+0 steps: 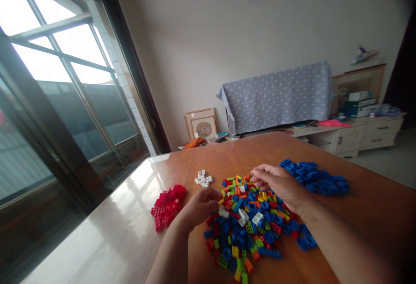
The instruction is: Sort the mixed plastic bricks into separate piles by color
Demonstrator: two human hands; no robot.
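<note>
A mixed pile of toy building bricks (242, 238) in blue, red, green, yellow, orange and white lies on the table in front of me. At its left edge, my left hand (202, 206) is closed with the fingers bent toward the bricks; anything in its fingertips is hidden. Over the far right side of the pile, my right hand (273, 181) has thumb and fingers drawn together, and what they pinch is too small to make out. Red bricks (167, 204) form a group left of my left hand. White bricks (203, 178) sit beyond it. Blue bricks (313, 177) are heaped right of my right hand.
The brown wooden table (260, 149) shines with window light on its left side. Behind it stand a low white cabinet (349, 138), a dotted grey cloth (279, 97) over a wide object, and a framed picture (204, 127). A glass sliding door (81, 84) is at left.
</note>
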